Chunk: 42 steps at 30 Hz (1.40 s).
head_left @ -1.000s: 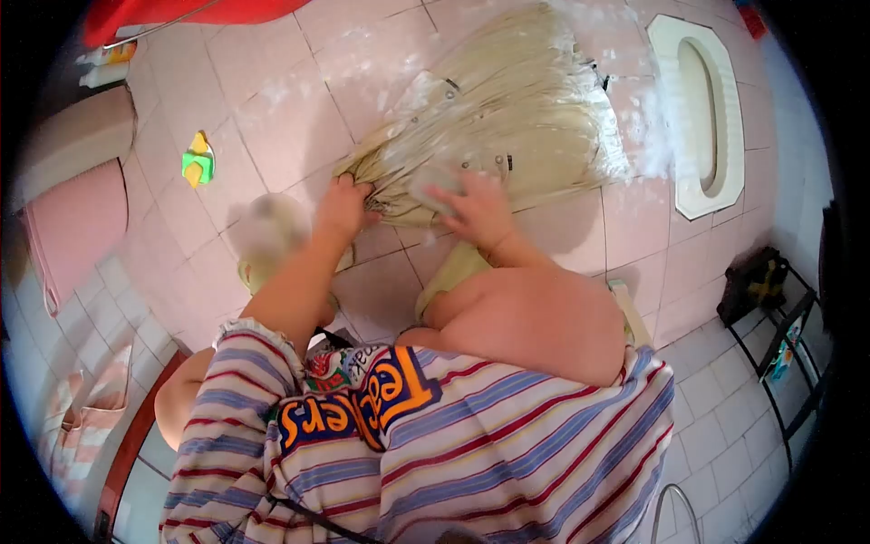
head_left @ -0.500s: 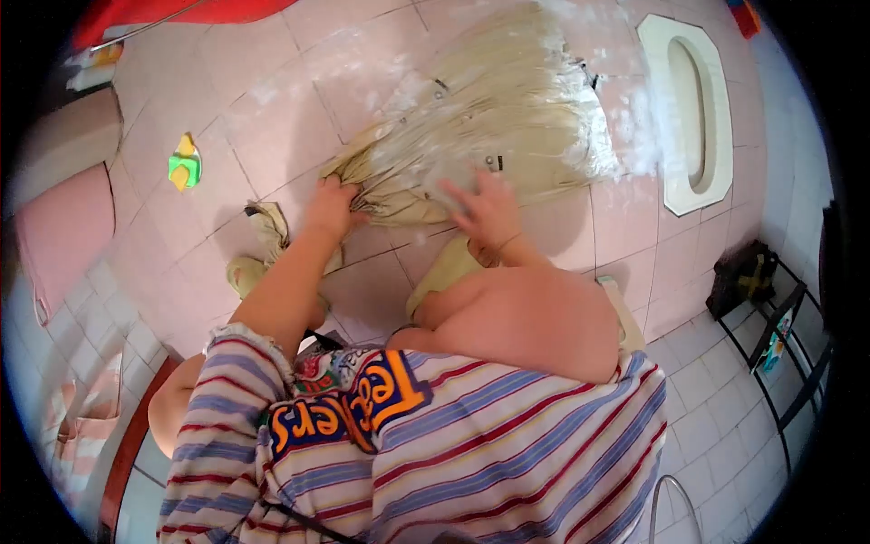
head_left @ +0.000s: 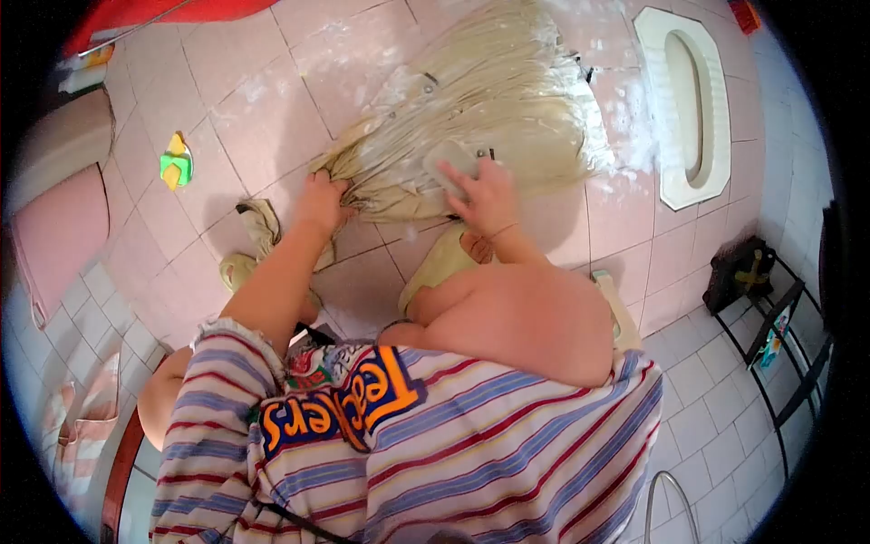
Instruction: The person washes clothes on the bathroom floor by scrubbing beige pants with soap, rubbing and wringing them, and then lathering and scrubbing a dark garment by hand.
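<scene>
A wet khaki garment [head_left: 507,100] with white suds lies spread on the pink tiled floor. My left hand [head_left: 324,198] is closed round its gathered near-left end. My right hand [head_left: 485,192] is over the garment's near edge, its fingers on a pale, whitish brush-like object [head_left: 450,165] pressed against the cloth. The object is slightly blurred and its underside is hidden. A strip of the same khaki cloth [head_left: 261,222] lies beside my left forearm, near a green slipper [head_left: 237,270].
A squat toilet [head_left: 696,109] is set in the floor at the right. A green and yellow soap holder [head_left: 176,165] sits at the left. A pink cloth [head_left: 63,236] hangs far left, a red basin [head_left: 172,16] stands top left, and a black rack [head_left: 770,335] is at the right.
The whole view has shifted slightly, so things appear farther left. My right hand has moved the pale object over the garment, while my left hand keeps its hold on the gathered cloth.
</scene>
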Each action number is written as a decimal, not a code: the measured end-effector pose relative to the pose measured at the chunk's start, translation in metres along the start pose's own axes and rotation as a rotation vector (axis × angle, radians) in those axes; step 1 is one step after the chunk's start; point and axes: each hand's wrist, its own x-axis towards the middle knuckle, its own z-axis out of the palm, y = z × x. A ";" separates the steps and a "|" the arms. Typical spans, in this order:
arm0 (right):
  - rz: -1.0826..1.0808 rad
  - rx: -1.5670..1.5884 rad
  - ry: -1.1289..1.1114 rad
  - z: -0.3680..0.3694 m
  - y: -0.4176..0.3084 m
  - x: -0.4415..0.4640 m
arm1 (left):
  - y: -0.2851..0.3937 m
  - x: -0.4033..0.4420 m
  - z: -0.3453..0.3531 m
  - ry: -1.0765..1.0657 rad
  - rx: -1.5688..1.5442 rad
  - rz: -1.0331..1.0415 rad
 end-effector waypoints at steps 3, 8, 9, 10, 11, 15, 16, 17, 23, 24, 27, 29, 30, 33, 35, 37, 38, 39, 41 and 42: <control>0.244 -0.178 -0.005 -0.020 0.088 0.010 | 0.000 -0.003 0.007 -0.031 -0.005 -0.022; 0.546 -0.295 0.376 -0.049 0.120 0.018 | 0.000 -0.001 0.001 -0.008 0.002 -0.011; 0.612 -0.208 0.327 -0.044 0.105 0.019 | 0.000 0.001 0.002 -0.004 -0.006 -0.009; 0.673 -0.117 0.275 -0.035 0.076 0.022 | -0.002 0.003 0.004 -0.005 -0.006 -0.010; 0.425 -0.066 0.233 -0.022 0.046 0.017 | -0.003 0.004 0.007 -0.011 -0.002 -0.015; -0.095 -0.046 0.009 0.009 0.000 -0.003 | -0.001 0.000 0.004 0.021 0.016 -0.002; 0.017 -0.109 0.061 0.005 0.030 0.002 | 0.001 0.000 0.001 0.020 0.023 -0.003; 0.127 -0.167 0.106 -0.004 0.071 0.008 | 0.001 -0.002 0.001 0.014 0.029 -0.010; 0.392 -0.299 0.361 -0.045 0.107 0.026 | 0.000 0.001 0.002 -0.005 0.012 -0.024; 0.477 -0.210 0.301 -0.037 0.083 0.024 | 0.003 0.001 0.001 0.004 0.000 -0.021; 0.057 -0.142 0.240 0.016 0.027 -0.004 | 0.004 -0.001 -0.003 -0.013 -0.019 -0.044; -0.054 0.049 0.040 0.038 0.021 -0.027 | 0.003 -0.002 -0.001 0.011 0.009 -0.024; -0.005 -0.042 0.040 0.015 0.033 -0.014 | 0.004 -0.001 -0.001 0.000 0.021 -0.023; 0.354 -0.275 0.274 -0.029 0.103 0.023 | 0.003 -0.002 -0.001 -0.015 0.028 -0.029; 0.339 -0.292 0.344 -0.042 0.113 0.028 | 0.001 0.002 0.003 0.000 0.023 -0.025; 0.404 -0.246 0.382 -0.045 0.104 0.029 | 0.004 0.001 -0.003 -0.010 0.020 -0.040; 0.484 -0.189 0.370 -0.037 0.089 0.027 | 0.006 0.001 -0.004 -0.027 0.016 -0.057; 0.370 -0.179 0.326 -0.024 0.064 0.021 | 0.005 0.003 -0.003 -0.021 0.009 -0.057; 0.248 -0.161 0.267 -0.009 0.033 0.008 | 0.000 0.002 0.004 0.029 -0.053 -0.027; 0.086 -0.168 0.063 -0.005 0.023 0.003 | -0.001 0.000 0.004 0.021 -0.052 -0.040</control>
